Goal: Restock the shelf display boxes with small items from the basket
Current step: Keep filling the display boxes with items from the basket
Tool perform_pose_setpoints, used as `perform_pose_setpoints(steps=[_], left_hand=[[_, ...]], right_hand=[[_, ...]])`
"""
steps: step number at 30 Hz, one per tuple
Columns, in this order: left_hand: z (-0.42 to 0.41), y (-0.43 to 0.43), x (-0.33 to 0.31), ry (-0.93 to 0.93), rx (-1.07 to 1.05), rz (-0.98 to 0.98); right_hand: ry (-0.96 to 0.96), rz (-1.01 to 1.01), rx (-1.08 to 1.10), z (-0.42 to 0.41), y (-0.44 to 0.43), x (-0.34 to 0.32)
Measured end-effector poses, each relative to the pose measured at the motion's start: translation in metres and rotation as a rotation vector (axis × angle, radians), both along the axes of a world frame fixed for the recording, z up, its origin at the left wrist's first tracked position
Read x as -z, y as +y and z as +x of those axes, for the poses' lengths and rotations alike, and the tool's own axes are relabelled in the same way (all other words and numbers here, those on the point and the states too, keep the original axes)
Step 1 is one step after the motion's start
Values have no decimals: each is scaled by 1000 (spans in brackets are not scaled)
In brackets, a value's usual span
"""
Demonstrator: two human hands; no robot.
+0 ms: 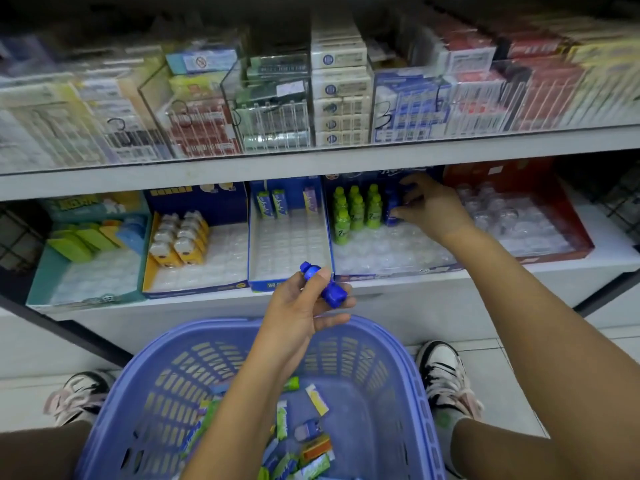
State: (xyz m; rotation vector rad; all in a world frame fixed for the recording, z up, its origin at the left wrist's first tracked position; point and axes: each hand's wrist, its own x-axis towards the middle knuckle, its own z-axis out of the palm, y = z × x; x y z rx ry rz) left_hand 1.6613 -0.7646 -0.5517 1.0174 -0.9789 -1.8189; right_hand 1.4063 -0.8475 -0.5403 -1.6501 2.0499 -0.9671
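Blue bottle [393, 207] stands in the back row of the display box [398, 270], just beside the green bottles [356, 209], pinched in the fingers of the right hand [433, 206]. Left hand [301, 306] grips a second blue bottle [327, 285] above the basket [408, 375]. Risk: knuckles may topple the green row. Upper shelf [311, 168], close overhead, limits lift; front cells lie open
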Motion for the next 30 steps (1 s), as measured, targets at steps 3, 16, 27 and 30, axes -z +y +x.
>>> perform_pose_setpoints(steps=[3, 16, 27, 30], left_hand=[[0, 1, 1, -93, 16, -89], [0, 2, -10, -455, -24, -501], [-11, -7, -3, -441, -11, -580], [-23, -7, 4, -706, 144, -799]], right_hand=[[-168, -37, 13, 16, 20, -17], [-338, 178, -542, 81, 68, -49], [-309, 105, -366, 75, 67, -55], [-276, -46, -163, 43, 61, -60]])
